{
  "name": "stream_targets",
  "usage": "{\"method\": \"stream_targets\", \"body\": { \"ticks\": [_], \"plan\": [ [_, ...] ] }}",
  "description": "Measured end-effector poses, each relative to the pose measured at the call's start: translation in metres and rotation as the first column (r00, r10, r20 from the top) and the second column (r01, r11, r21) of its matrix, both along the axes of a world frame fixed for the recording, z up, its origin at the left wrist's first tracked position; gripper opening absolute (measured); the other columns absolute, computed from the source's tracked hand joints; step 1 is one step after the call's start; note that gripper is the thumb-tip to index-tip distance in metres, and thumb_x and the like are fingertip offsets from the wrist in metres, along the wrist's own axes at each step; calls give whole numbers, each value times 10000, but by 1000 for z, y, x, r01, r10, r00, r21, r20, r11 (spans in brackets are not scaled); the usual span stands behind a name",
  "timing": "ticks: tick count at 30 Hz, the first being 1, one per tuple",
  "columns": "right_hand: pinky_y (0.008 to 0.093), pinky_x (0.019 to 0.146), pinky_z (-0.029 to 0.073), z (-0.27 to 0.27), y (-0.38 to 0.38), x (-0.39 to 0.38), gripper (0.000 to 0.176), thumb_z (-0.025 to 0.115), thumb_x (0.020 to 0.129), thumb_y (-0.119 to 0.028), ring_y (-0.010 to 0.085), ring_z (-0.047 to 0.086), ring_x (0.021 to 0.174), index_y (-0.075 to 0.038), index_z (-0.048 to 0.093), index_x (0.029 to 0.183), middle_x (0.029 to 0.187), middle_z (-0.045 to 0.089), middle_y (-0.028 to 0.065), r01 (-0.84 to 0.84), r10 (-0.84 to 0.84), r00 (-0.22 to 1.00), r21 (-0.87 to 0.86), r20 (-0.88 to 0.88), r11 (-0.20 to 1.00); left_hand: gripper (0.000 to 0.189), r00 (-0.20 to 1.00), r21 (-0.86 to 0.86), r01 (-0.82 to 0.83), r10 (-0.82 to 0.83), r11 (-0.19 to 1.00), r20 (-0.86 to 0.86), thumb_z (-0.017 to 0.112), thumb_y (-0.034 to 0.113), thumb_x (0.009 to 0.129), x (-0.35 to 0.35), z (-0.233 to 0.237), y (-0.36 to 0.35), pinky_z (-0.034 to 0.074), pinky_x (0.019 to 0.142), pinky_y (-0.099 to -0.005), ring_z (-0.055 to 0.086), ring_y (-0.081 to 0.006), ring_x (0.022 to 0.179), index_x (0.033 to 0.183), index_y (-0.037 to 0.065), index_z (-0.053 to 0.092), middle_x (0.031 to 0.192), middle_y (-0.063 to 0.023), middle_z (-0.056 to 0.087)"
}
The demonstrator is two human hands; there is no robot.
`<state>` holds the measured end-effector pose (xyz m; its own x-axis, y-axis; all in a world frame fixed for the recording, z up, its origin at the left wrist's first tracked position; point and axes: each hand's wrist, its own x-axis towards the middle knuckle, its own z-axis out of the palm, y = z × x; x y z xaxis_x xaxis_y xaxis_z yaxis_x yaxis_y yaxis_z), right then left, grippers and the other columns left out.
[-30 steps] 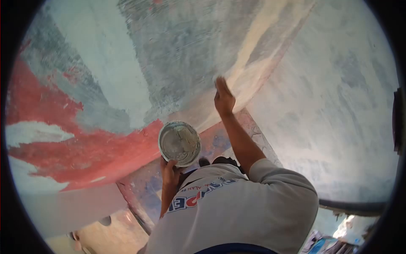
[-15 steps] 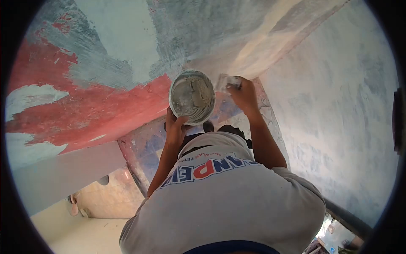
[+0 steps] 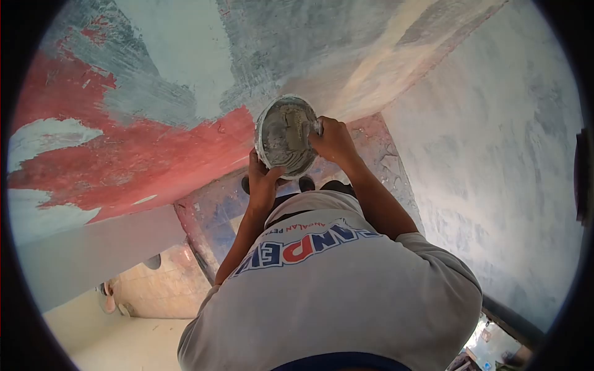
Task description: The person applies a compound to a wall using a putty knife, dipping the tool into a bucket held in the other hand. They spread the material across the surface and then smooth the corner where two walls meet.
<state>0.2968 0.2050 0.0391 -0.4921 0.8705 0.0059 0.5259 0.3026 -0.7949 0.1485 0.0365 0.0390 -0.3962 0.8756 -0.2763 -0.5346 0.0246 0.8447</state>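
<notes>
A round, deep bowl with a paste-smeared, whitish rim (image 3: 258, 132) is held up above the mottled blue-and-reddish floor (image 3: 224, 207), in front of the body. The left hand (image 3: 264, 180) grips it at the lower-left edge, thumb over the rim and the other fingers curled against the outer wall. The right hand (image 3: 335, 141) is at the bowl's right edge, its fingers closed around a small, pale, flat-looking tool (image 3: 318, 127); the hand hides most of this, so it may be a scraper, but I cannot be sure. From the right fingers, the thick grey paste (image 3: 291, 141) lies directly to the left, inside the bowl, and the right hand is nearer to its middle than the left. Tilted, the bowl shows as an oval, longer from far edge to near edge than across. The paste is ridged in curved streaks near the lower edge and smoother higher up. Beyond, the painted wall (image 3: 154, 157) carries rough red, grey and whitish patches; the right-hand wall (image 3: 479, 148) is cloudy white and grey.
</notes>
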Motion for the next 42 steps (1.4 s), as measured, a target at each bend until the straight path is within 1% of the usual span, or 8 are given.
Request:
{"method": "stream_targets", "body": {
  "ticks": [8, 13, 24, 35, 38, 40, 41, 42],
  "plan": [
    [442, 667, 573, -8, 0, -7, 320, 657, 827, -238, 347, 736, 670, 53, 697, 954, 706, 699, 227, -23, 24, 999, -47, 32, 999, 714, 1000, -25, -15, 16, 1000, 9, 613, -72, 843, -1, 3, -5, 656, 872, -458, 656, -302, 1180, 1475, 58, 306, 1382, -167, 544],
    [543, 821, 557, -8, -3, -12, 326, 660, 799, -218, 504, 684, 914, 51, 698, 978, 920, 695, 326, -33, 33, 999, -59, -2, 998, 745, 1000, 11, 13, -13, 1000, -3, 618, -66, 838, -2, 2, -4, 649, 888, -463, 652, -303, 1179, 1497, 72, 301, 1384, -166, 541],
    [549, 844, 560, -13, -3, -19, 331, 686, 808, -197, 515, 685, 943, 87, 688, 979, 941, 688, 353, -44, 42, 996, 20, 82, 999, 794, 979, 27, 80, -74, 996, -190, 654, -55, 789, 2, -1, 1, 550, 963, -348, 592, -219, 1207, 1500, 38, 312, 1349, -120, 544],
    [528, 779, 568, -15, -7, -38, 342, 699, 800, -192, 460, 720, 839, 94, 683, 988, 844, 691, 325, -46, 48, 997, 45, -66, 998, 773, 978, 14, 34, -30, 999, -206, 623, -45, 800, -2, -9, 8, 588, 907, -370, 593, -232, 1220, 1497, 61, 306, 1361, -121, 522],
    [498, 742, 572, -2, -7, -32, 291, 695, 839, -174, 446, 727, 869, 77, 701, 987, 879, 727, 285, -150, 136, 987, -202, -80, 968, 737, 999, 3, -45, 45, 999, -21, 585, -25, 824, 0, -5, 8, 636, 845, -450, 598, -291, 1235, 1498, 100, 313, 1387, -141, 509],
    [406, 613, 577, 17, -6, -19, 205, 667, 895, -116, 299, 756, 754, 64, 693, 990, 829, 737, 177, -225, -46, 875, -489, -483, 843, 733, 992, 9, -121, 120, 993, 44, 577, -8, 828, -3, -7, 4, 640, 859, -489, 597, -332, 1244, 1502, 103, 311, 1404, -152, 500],
    [320, 542, 567, 17, -2, -11, 179, 621, 947, -63, 177, 722, 687, 26, 671, 1094, 871, 719, 95, -245, -152, 819, -577, -553, 779, 747, 992, -29, -121, 122, 992, 36, 575, -8, 825, -8, -14, -1, 642, 867, -502, 578, -341, 1271, 1514, 107, 311, 1418, -154, 488],
    [328, 557, 589, 32, 0, -2, 215, 617, 956, -64, 187, 714, 685, 10, 648, 1156, 915, 718, 93, -219, -233, 794, -622, -562, 752, 747, 991, -55, -127, 130, 990, 45, 570, -12, 824, -13, -17, -8, 637, 873, -510, 569, -339, 1279, 1516, 114, 319, 1426, -147, 482]
  ]
}}
